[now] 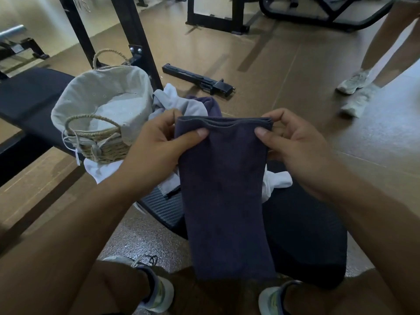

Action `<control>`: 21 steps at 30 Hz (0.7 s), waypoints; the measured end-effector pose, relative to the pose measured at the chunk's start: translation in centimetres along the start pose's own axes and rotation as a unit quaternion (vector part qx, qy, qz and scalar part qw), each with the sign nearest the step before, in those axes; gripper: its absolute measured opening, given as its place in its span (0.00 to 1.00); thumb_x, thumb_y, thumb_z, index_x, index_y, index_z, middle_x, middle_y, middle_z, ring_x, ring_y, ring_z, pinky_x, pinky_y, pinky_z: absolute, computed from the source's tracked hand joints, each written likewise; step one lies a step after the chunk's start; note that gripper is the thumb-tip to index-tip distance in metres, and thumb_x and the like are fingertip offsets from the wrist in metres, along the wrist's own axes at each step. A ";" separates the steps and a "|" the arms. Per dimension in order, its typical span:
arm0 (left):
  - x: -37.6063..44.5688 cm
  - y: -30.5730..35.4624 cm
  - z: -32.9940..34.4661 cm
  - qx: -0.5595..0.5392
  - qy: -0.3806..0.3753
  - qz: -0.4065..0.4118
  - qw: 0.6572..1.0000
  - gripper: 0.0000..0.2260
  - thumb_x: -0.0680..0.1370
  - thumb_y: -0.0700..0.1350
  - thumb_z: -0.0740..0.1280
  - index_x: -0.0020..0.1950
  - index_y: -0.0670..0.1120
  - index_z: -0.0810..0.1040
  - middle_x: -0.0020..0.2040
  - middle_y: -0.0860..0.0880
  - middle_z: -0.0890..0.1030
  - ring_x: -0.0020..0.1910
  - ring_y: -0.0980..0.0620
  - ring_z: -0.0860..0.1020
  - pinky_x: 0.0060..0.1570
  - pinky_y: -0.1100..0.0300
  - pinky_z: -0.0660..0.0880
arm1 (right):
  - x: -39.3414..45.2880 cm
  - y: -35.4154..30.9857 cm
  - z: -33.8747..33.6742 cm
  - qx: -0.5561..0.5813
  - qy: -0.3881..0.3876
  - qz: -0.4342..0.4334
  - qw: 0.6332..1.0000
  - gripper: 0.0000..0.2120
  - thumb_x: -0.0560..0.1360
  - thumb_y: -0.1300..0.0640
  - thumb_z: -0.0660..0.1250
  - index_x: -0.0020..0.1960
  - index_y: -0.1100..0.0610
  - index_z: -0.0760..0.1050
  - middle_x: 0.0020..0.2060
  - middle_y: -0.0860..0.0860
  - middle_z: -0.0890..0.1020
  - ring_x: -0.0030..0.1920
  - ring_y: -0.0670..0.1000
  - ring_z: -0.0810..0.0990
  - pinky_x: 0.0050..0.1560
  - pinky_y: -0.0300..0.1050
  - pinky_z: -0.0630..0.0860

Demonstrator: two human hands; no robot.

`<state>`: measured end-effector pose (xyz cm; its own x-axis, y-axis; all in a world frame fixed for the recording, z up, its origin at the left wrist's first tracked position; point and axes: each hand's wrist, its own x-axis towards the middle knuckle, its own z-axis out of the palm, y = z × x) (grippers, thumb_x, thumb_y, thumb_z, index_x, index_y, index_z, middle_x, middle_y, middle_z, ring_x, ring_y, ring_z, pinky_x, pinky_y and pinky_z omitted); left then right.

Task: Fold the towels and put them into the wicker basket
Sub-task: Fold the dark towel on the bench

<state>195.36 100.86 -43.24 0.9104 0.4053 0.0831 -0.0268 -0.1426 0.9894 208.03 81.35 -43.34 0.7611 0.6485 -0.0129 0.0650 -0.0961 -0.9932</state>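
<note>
Both hands are holding one dark towel point(227, 189) up in front of the person, over a black padded table point(302, 223). The left hand point(156, 142) is pinching the towel's top left corner, thumb on the near face and fingers behind; the right hand point(293, 142) is pinching the top right corner the same way. Several layered edges are showing along the top between the two thumbs, so the towel is looking already folded lengthwise into a narrow strip. Its long axis is running straight down from the hands toward the person's knees, with the lower end hanging free.

The basket point(102, 114) is sitting on the table up and to the left of the towel, just beyond the left hand, which makes the left hand clearly the nearer one. Its pale cloth liner is open and I cannot see any towel inside it. To my eye, the next fold is needing the hanging end brought up to the top edge, halving the strip, before the bundle is swung leftward into the basket.

More towels are waiting unfolded: white towels point(175, 98) and another dark one point(209, 105) are lying in a heap just behind the held towel, beside the basket.

No brand, label or readable writing is showing anywhere; a small white tag point(78, 155) is dangling from the basket, too small to read.
</note>
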 end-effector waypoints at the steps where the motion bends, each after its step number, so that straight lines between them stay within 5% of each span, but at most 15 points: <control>1: 0.0 0.1 0.0 -0.007 0.008 -0.006 1.000 0.20 0.73 0.49 0.72 0.50 0.34 0.73 0.39 0.40 0.80 0.39 0.45 0.77 0.36 0.55 0.74 | 0.0 0.0 -0.1 -0.002 0.000 -0.005 1.000 0.07 0.82 0.62 0.65 0.49 0.50 0.74 0.35 0.43 0.85 0.37 0.41 0.82 0.44 0.46 0.77; 4: 0.0 0.2 0.4 -0.016 0.028 -0.026 0.999 0.23 0.71 0.51 0.72 0.57 0.36 0.74 0.43 0.41 0.86 0.41 0.42 0.83 0.41 0.45 0.78 | -0.2 -0.5 -0.3 -0.006 -0.027 -0.028 0.999 0.03 0.77 0.56 0.70 0.50 0.50 0.77 0.38 0.44 0.86 0.40 0.42 0.83 0.44 0.42 0.79; 6: 0.1 0.1 0.7 -0.014 0.030 -0.039 0.999 0.16 0.72 0.49 0.71 0.53 0.41 0.74 0.41 0.44 0.87 0.39 0.46 0.85 0.39 0.50 0.80 | -0.5 -0.6 -0.2 -0.049 -0.025 -0.048 0.997 0.10 0.70 0.50 0.75 0.49 0.49 0.80 0.39 0.43 0.86 0.41 0.41 0.84 0.43 0.36 0.79; 9: 0.3 -0.2 1.3 -0.042 0.018 -0.045 0.998 0.09 0.73 0.49 0.70 0.49 0.47 0.76 0.41 0.44 0.86 0.39 0.48 0.85 0.38 0.57 0.82 | -0.4 -0.5 0.3 -0.147 0.027 -0.089 0.985 0.07 0.69 0.50 0.79 0.44 0.45 0.82 0.38 0.39 0.85 0.39 0.37 0.83 0.40 0.30 0.76; 14: 0.4 -1.3 2.1 -0.075 -0.064 -0.128 0.987 0.18 0.72 0.47 0.74 0.59 0.42 0.82 0.54 0.44 0.86 0.55 0.46 0.85 0.55 0.52 0.81 | 0.0 -0.3 -0.1 -0.129 0.066 -0.116 0.983 0.07 0.71 0.52 0.78 0.41 0.43 0.81 0.35 0.38 0.84 0.38 0.38 0.82 0.40 0.37 0.80; 18: 0.1 -3.2 2.8 -0.004 -0.074 -0.197 0.978 0.10 0.75 0.41 0.75 0.56 0.44 0.85 0.51 0.47 0.87 0.53 0.49 0.85 0.56 0.52 0.82 | 0.2 -1.0 -1.1 -0.196 0.032 -0.104 0.975 0.10 0.70 0.57 0.80 0.44 0.45 0.81 0.40 0.41 0.85 0.42 0.39 0.83 0.48 0.42 0.82; 21: 0.2 -3.5 2.9 0.103 -0.065 -0.132 0.984 0.06 0.76 0.43 0.75 0.51 0.44 0.85 0.47 0.47 0.88 0.49 0.52 0.85 0.50 0.51 0.83 | 0.0 -1.4 -1.5 -0.321 0.012 -0.060 0.945 0.17 0.66 0.50 0.81 0.53 0.41 0.81 0.43 0.41 0.85 0.46 0.38 0.83 0.54 0.44 0.81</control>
<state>196.84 98.81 -47.05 0.9198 0.3354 -0.2038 0.2908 -0.2337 0.9278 208.92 80.39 -41.81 0.7378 0.6668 0.1051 0.5231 -0.4664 -0.7133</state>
